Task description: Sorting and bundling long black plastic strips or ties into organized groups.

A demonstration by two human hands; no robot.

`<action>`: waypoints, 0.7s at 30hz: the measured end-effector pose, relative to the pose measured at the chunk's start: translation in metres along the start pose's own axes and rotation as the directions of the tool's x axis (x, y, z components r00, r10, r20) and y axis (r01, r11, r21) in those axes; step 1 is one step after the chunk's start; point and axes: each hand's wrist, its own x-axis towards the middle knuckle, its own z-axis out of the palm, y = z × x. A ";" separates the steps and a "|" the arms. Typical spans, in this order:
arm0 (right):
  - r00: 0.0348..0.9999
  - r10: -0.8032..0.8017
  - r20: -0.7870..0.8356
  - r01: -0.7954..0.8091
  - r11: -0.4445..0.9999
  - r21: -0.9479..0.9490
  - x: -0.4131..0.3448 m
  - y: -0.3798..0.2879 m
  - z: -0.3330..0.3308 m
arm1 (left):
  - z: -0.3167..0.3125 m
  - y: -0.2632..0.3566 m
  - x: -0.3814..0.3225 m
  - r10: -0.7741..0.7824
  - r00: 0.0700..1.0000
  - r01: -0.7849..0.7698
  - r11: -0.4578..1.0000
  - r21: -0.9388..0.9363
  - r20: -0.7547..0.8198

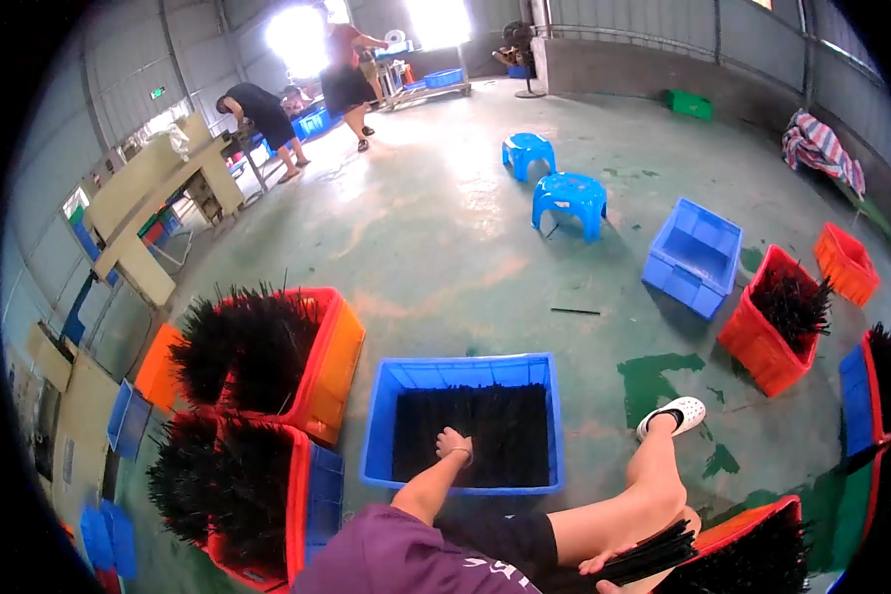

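Observation:
My left hand point(454, 444) reaches into a blue plastic crate point(370, 438), over the thin black strips or sticks point(505, 438) that fill it. Its fingertips are hard to make out against the dark pieces, so whether it grips any is unclear. My right hand point(606, 569), at the lower right beside my leg, holds a bundle of long black sticks point(650, 555). The bundle lies above a red-orange crate point(757, 514) packed with the same black pieces.
Red and orange crates point(330, 371) of black pieces stand at my left, others point(765, 364) at my right. Ahead are an empty blue crate point(690, 252), two blue stools point(570, 200) and one loose black stick point(575, 311). Several people point(263, 119) are at the back left.

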 end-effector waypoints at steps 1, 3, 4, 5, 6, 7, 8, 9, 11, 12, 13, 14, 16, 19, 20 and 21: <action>1.000 -0.008 -0.016 0.008 1.000 -0.005 0.002 0.000 0.000 | 0.001 0.001 -0.001 0.006 1.000 -0.006 0.998 -0.066 -0.009; 0.999 -0.028 -0.032 0.028 1.000 -0.011 0.007 0.001 0.003 | 0.011 0.000 0.014 0.085 0.996 -0.087 0.993 -0.080 -0.034; 0.999 -0.034 -0.038 0.034 0.999 -0.015 0.008 0.001 0.004 | 0.014 -0.003 0.019 0.158 0.985 -0.163 0.982 -0.095 -0.063; 0.998 -0.040 -0.043 0.039 0.999 -0.020 0.010 0.000 0.005 | 0.018 -0.011 0.020 0.155 0.986 -0.160 0.983 -0.093 -0.062; 0.998 -0.044 -0.050 0.043 0.999 -0.018 0.013 0.001 0.007 | 0.014 -0.015 0.018 0.319 0.943 -0.327 0.941 -0.091 -0.091; 0.997 -0.049 -0.056 0.048 0.999 -0.022 0.015 0.002 0.008 | 0.014 -0.019 0.016 0.473 0.873 -0.484 0.871 -0.083 -0.119; 0.997 -0.051 -0.065 0.049 0.998 -0.029 0.016 0.001 0.008 | 0.023 -0.027 0.018 0.549 0.824 -0.561 0.825 -0.068 -0.142; 0.996 -0.053 -0.073 0.051 0.998 -0.028 0.016 0.001 0.008 | 0.019 -0.030 0.012 0.603 0.793 -0.607 0.795 -0.022 -0.084; 0.995 -0.058 -0.084 0.055 0.998 -0.042 0.019 0.000 0.010 | 0.007 -0.025 -0.010 0.555 0.830 -0.558 0.827 0.068 0.051; 0.994 -0.059 -0.087 0.055 0.997 -0.047 0.019 0.001 0.011 | 0.005 -0.025 -0.019 0.543 0.834 -0.551 0.828 0.101 0.102; 0.994 -0.061 -0.088 0.057 0.997 -0.050 0.020 -0.001 0.012 | 0.013 -0.029 -0.023 0.543 0.833 -0.552 0.826 0.113 0.100; 0.994 -0.062 -0.089 0.058 0.997 -0.049 0.021 0.000 0.013 | 0.017 -0.028 -0.026 0.532 0.841 -0.540 0.836 0.093 0.098; 0.993 -0.069 -0.099 0.063 0.996 -0.056 0.019 -0.002 0.011 | 0.017 -0.027 -0.034 0.521 0.847 -0.528 0.846 0.068 0.105; 0.991 -0.083 -0.110 0.075 0.994 -0.074 0.021 -0.004 0.014 | -0.010 -0.017 -0.054 0.510 0.833 -0.542 0.830 0.134 0.212; 0.989 -0.093 -0.114 0.085 0.994 -0.075 0.022 -0.004 0.014 | -0.028 -0.008 -0.065 0.466 0.819 -0.555 0.792 0.254 0.336; 0.989 -0.093 -0.118 0.084 0.993 -0.080 0.022 -0.004 0.015 | -0.037 -0.003 -0.070 0.400 0.800 -0.571 0.736 0.364 0.446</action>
